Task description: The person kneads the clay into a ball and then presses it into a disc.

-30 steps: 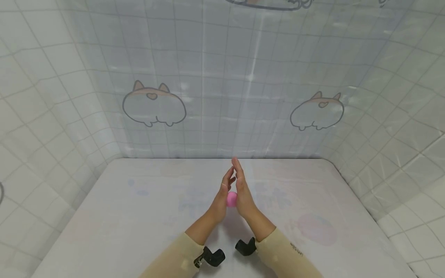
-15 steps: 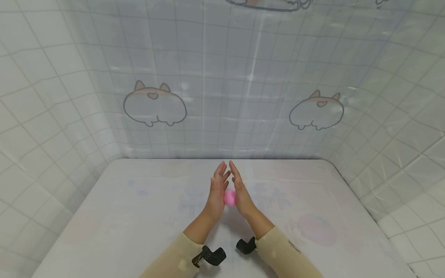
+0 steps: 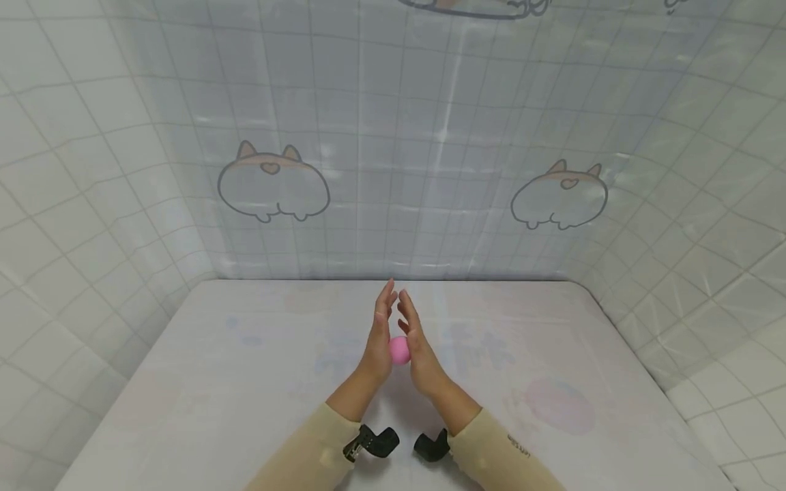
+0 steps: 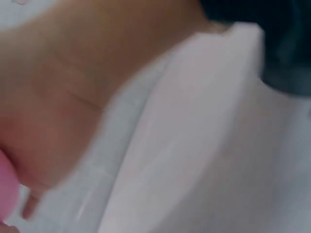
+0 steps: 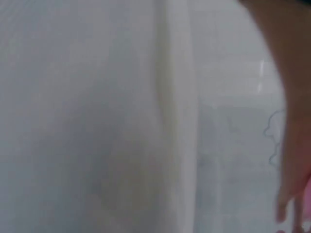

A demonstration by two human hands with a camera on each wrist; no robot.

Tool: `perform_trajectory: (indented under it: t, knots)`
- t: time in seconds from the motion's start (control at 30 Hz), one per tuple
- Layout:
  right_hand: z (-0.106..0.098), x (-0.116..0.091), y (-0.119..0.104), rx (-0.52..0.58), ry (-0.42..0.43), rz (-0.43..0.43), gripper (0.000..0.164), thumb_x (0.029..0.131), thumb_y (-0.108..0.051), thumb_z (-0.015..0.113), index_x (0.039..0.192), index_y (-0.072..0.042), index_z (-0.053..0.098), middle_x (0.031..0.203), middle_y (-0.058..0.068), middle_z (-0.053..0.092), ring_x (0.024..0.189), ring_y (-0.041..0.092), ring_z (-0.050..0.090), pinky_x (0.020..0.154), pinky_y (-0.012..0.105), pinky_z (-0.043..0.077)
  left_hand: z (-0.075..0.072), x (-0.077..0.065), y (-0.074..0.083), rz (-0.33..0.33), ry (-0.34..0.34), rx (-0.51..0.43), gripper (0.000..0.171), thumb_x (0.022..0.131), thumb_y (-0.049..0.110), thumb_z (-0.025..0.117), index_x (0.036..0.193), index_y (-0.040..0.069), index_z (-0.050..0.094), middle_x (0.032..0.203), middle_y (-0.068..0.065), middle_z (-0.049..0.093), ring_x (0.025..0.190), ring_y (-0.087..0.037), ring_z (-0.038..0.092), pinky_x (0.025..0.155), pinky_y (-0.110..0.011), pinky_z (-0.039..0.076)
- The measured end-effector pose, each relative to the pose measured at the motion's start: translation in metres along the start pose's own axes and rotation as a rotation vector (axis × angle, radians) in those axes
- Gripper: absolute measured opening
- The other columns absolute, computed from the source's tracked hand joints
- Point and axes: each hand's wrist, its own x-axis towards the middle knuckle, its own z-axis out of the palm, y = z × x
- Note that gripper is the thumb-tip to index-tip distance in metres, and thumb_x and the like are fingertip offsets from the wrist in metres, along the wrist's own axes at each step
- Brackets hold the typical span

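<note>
While a pink ball (image 3: 400, 350) sits pressed between two palms, at the left hand's (image 3: 376, 346) three o'clock and the right hand's (image 3: 422, 358) nine, each grip is spread, its fingers extended roughly toward twelve; the pale desk (image 3: 245, 389) lies below them, toward six o'clock in the head view.
</note>
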Motion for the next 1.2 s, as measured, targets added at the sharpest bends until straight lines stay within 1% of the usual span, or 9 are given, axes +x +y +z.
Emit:
perform_trajectory:
  t: [0.1,0.2,0.37,0.5,0.67,0.73,0.87,0.97,1.2]
  knots:
    - [0.001,0.002,-0.005,-0.026,0.048,-0.051,0.084,0.102,-0.067,0.01,0.161,-0.008,0.002,0.167,0.015,0.006,0.149,0.041,0.016,0.114,0.064,0.02,0.001,-0.004,-0.004,0.01,-0.042,0.063,0.08,0.102,0.066,0.009,0.161,0.013,0.012,0.165,-0.01,0.015,0.15,-0.034,0.017,0.114,-0.067,0.01]
    - [0.0,0.005,-0.01,-0.068,0.108,-0.065,0.084,0.102,-0.066,0.009,0.161,-0.006,0.004,0.166,0.015,0.008,0.149,0.037,0.02,0.113,0.064,0.022,0.004,-0.006,-0.004,0.044,-0.095,0.074,0.079,0.103,0.064,0.009,0.161,0.011,0.011,0.166,-0.01,0.014,0.151,-0.034,0.015,0.114,-0.067,0.01]
    - [-0.008,0.01,-0.012,-0.072,0.16,-0.009,0.083,0.101,-0.068,0.011,0.161,-0.01,0.006,0.167,0.008,0.011,0.15,0.031,0.018,0.115,0.061,0.021,0.008,-0.008,0.001,0.096,-0.187,0.04,0.076,0.105,0.059,0.008,0.16,0.008,0.011,0.167,-0.011,0.012,0.151,-0.035,0.012,0.114,-0.068,0.009]
    - [-0.014,0.015,-0.011,-0.049,0.154,0.064,0.082,0.101,-0.069,0.013,0.162,-0.015,0.007,0.167,0.005,0.011,0.151,0.027,0.015,0.117,0.06,0.017,0.009,-0.01,0.004,0.104,-0.214,-0.006,0.074,0.106,0.057,0.008,0.16,0.006,0.012,0.166,-0.012,0.013,0.15,-0.038,0.016,0.115,-0.065,0.01]
    - [-0.019,0.018,-0.005,-0.068,0.108,0.133,0.079,0.102,-0.068,0.013,0.162,-0.018,0.009,0.168,0.005,0.01,0.152,0.025,0.012,0.117,0.062,0.009,0.009,-0.011,0.01,0.045,-0.192,-0.101,0.083,0.103,0.064,0.01,0.16,0.003,0.008,0.166,-0.018,0.01,0.149,-0.042,0.015,0.117,-0.063,0.008]
    - [-0.02,0.017,-0.001,-0.062,0.09,0.154,0.078,0.102,-0.067,0.011,0.162,-0.019,0.009,0.168,0.004,0.01,0.152,0.025,0.012,0.117,0.061,0.011,0.009,-0.01,0.012,0.019,-0.177,-0.143,0.088,0.101,0.068,0.012,0.159,0.002,0.006,0.165,-0.02,0.009,0.15,-0.042,0.012,0.117,-0.064,0.006]
    - [-0.019,0.017,0.008,0.036,0.052,0.173,0.076,0.103,-0.066,0.012,0.162,-0.018,0.009,0.167,0.005,0.01,0.152,0.028,0.012,0.117,0.061,0.015,0.008,-0.005,0.015,0.01,-0.135,-0.176,0.09,0.101,0.069,0.012,0.159,0.002,0.005,0.165,-0.021,0.008,0.151,-0.038,0.009,0.117,-0.064,0.004]
    - [-0.015,0.015,0.011,0.095,0.02,0.17,0.077,0.103,-0.065,0.013,0.162,-0.017,0.007,0.167,0.007,0.009,0.151,0.032,0.012,0.116,0.063,0.017,0.007,-0.002,0.015,0.017,-0.089,-0.144,0.086,0.102,0.067,0.012,0.16,0.004,0.008,0.166,-0.016,0.008,0.152,-0.034,0.009,0.117,-0.062,0.004]
    - [-0.005,0.006,0.006,0.115,-0.034,0.105,0.081,0.101,-0.069,0.012,0.162,-0.016,0.007,0.167,0.009,0.012,0.148,0.039,0.02,0.113,0.064,0.021,0.006,0.003,0.012,0.014,-0.011,0.016,0.08,0.102,0.066,0.011,0.161,0.012,0.013,0.166,-0.01,0.011,0.152,-0.031,0.01,0.115,-0.067,0.005]
